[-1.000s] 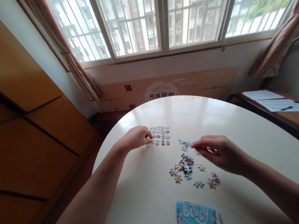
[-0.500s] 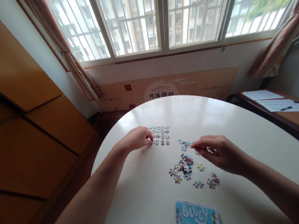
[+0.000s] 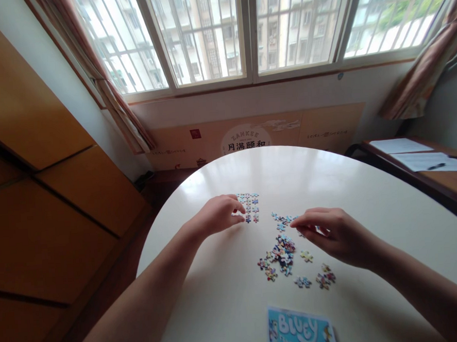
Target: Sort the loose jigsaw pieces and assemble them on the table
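Note:
On the round white table (image 3: pixel 329 180) lies a small grid of laid-out puzzle pieces (image 3: pixel 251 206). My left hand (image 3: pixel 220 214) rests over the grid's left side, fingers curled and pinched at its lower edge; what they hold is hidden. A loose heap of coloured puzzle pieces (image 3: pixel 280 253) lies nearer me. My right hand (image 3: pixel 333 232) hovers just right of the heap, thumb and fingers pinched around a small puzzle piece (image 3: pixel 320 229).
A blue Bluey puzzle box (image 3: pixel 300 331) lies at the near table edge. Scattered pieces (image 3: pixel 324 277) sit right of the heap. A wooden cabinet (image 3: pixel 38 167) stands to the left, a side desk with papers (image 3: pixel 421 159) to the right, windows behind.
My left hand has slid right over the laid-out grid, covering its left columns. My right hand has barely moved.

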A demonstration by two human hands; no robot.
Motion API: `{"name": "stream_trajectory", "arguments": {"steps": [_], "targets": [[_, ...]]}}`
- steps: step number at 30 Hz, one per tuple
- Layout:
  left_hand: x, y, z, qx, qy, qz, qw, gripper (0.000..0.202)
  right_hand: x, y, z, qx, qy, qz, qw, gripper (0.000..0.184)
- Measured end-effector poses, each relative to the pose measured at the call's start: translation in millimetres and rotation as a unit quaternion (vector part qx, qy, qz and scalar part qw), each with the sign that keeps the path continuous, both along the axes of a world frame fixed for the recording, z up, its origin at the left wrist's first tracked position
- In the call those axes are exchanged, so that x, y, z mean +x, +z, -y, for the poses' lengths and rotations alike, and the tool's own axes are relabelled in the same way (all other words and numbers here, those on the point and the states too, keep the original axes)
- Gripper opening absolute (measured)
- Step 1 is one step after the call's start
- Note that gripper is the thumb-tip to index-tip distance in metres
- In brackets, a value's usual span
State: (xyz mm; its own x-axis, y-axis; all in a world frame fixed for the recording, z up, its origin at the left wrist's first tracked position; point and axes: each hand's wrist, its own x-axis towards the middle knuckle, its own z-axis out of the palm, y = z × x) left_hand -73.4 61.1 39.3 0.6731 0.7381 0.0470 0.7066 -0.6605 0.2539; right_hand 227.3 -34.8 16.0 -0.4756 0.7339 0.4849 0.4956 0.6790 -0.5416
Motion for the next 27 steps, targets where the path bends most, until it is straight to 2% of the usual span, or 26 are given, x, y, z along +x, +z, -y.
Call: {"name": "stream_trajectory", "arguments": {"steps": [7,12,16,23,27], "targets": [[13,-3.0,6,0.007,-0.016,-0.01,1.0,0.014,-1,0.3,0,-0.007,0.003,-0.001,1.0,0.017],[-1,2.9,-1,0.027,0.029,0.01,0.999,0.013,0,-0.5,0,-0.01,0.003,0.0,1.0,0.017],[-13,8.9,-7,0.027,0.06,-0.012,0.998,0.013,0,-0.8,0,-0.006,0.004,0.004,1.0,0.017],[-8,7.2,-2,-0.015,0.008,-0.028,0.999,0.018,0,0.2,0,-0.006,0.004,0.004,1.0,0.018],[-6,4.7,-3,-0.019,0.004,-0.039,0.999,0.019,0,0.1,0,-0.011,0.001,0.006,1.0,0.017]]}}
